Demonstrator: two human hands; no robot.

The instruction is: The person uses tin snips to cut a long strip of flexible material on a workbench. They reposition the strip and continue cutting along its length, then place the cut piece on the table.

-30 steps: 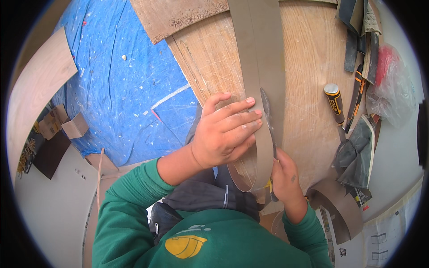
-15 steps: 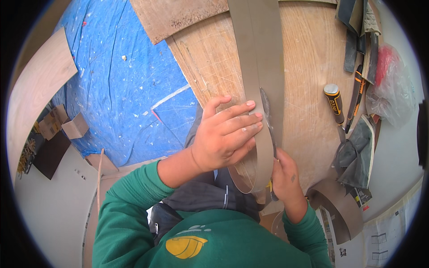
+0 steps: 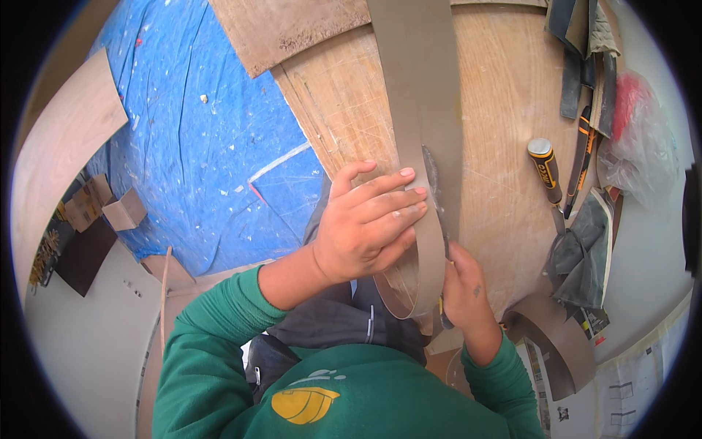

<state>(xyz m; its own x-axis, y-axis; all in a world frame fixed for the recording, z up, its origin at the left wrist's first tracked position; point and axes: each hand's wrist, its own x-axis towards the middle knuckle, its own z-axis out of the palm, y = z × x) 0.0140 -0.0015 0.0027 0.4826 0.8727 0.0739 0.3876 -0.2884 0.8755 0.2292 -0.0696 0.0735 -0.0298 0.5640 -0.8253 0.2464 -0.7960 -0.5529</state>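
Observation:
A long, flexible grey-brown strip [image 3: 423, 88] runs down over the wooden board and bends back in a loop near my lap. My left hand [image 3: 369, 223] holds the strip's left edge, its fingers laid over the surface and its little finger lifted off. On the right, my right hand [image 3: 468, 289] is closed around a slim tool [image 3: 432, 172] with a grey, pointed blade and a dark handle with some yellow. The blade lies along the strip's edge beside my left fingertips. My right palm hides much of the handle, so the exact kind of tool cannot be made out.
Under the strip is a scratched wooden board [image 3: 504, 95]. Toward the right lie a black-and-yellow handled tool [image 3: 545, 172], an orange-and-black cutter [image 3: 580, 157], a grey cloth [image 3: 585, 252] and a plastic bag [image 3: 643, 146]. A coiled strip [image 3: 559, 344] sits lower right. Blue sheeting [image 3: 197, 146] covers the left.
Both hands keep the same hold. The whole view has shifted very slightly, and the strip's upper part sits a little further left.

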